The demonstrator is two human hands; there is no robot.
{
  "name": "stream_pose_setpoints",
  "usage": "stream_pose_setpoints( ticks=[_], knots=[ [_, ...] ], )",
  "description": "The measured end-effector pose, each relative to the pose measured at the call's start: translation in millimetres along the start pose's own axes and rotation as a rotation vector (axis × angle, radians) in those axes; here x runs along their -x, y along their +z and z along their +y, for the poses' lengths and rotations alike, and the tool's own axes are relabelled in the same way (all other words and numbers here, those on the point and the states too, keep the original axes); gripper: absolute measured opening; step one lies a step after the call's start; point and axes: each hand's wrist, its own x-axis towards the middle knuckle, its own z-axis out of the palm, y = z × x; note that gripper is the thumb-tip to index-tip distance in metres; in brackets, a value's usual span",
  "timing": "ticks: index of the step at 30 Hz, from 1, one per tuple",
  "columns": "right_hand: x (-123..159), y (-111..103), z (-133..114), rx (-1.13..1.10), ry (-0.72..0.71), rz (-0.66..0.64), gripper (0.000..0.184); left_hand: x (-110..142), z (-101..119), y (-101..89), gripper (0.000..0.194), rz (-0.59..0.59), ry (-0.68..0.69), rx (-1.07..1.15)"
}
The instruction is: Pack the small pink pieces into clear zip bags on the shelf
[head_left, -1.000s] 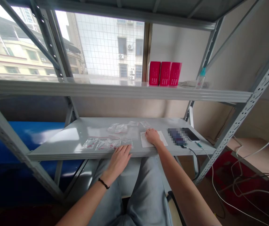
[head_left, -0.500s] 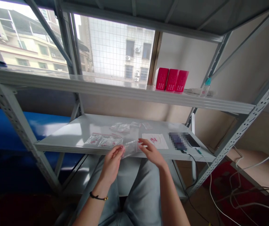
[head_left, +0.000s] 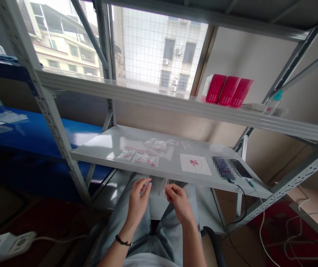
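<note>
Head view: right hand (head_left: 177,198) pinched a bag (head_left: 167,182) by its edge, seemingly for control; left hand (head_left: 139,196) hung loosely spread; paper (head_left: 203,170) likely kept red bits (head_left: 194,162) together.

A thin black bracelet (head_left: 122,241) with a small gold-coloured bead (head_left: 130,244) is worn on the left wrist (head_left: 127,231); faded blue-grey denim trousers (head_left: 170,224) are worn beneath a pale top (head_left: 150,261), partly seen.

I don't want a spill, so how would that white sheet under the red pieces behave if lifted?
The white sheet looks thin, so probably light and floppy. The red pieces seem loose on it, so they may slide off if it tilts.
</note>
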Motion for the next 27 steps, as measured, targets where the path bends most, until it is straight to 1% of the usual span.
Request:
stream_pose_setpoints(
  ticks=[1,3,5,8,11,13,15,16,18,20,21,22,24,26,27],
  knots=[
    [1,1,-1,0.028,-0.006,-0.021,0.031,3,4,1.5,0.017,-0.076,0.04,-0.028],
    [3,3,-4,0.088,-0.042,-0.053,0.028,10,12,6.7,0.014,-0.219,0.056,-0.041],
    [5,5,-6,0.133,-0.096,-0.055,0.026,16,17,12.4,0.016,-0.279,0.037,-0.039],
    [8,8,-7,0.227,-0.188,-0.041,0.027,22,17,16.8,0.022,-0.307,-0.01,-0.029],
    [10,8,-8,0.361,-0.265,-0.068,0.028,20,11,14.5,0.028,-0.347,-0.013,-0.075],
    [10,8,-8,0.379,-0.271,-0.102,0.029,18,7,11.6,0.029,-0.348,0.007,-0.124],
    [10,10,-6,0.344,-0.24,-0.108,0.028,17,5,10.1,0.028,-0.339,0.037,-0.182],
    [10,12,-4,0.328,-0.22,-0.094,0.028,16,4,10.1,0.028,-0.334,0.071,-0.228],
    [9,15,1,0.349,-0.196,-0.034,0.029,16,1,11.4,0.028,-0.328,0.188,-0.382],
    [8,19,8,0.471,-0.22,0.074,0.029,16,-3,13.2,0.03,-0.322,0.313,-0.584],
    [7,20,11,0.557,-0.243,0.133,0.029,15,-4,13.7,0.03,-0.319,0.351,-0.679],
    [7,20,14,0.643,-0.264,0.182,0.028,14,-6,13.8,0.03,-0.326,0.367,-0.762],
    [6,18,18,0.767,-0.279,0.233,0.026,10,-7,12.0,0.026,-0.365,0.358,-0.882],
    [5,14,18,0.796,-0.257,0.212,0.019,7,-4,8.0,0.022,-0.424,0.34,-0.946],
    [6,11,17,0.785,-0.256,0.17,0.015,5,-1,5.5,0.022,-0.456,0.335,-0.963]
  ],
)
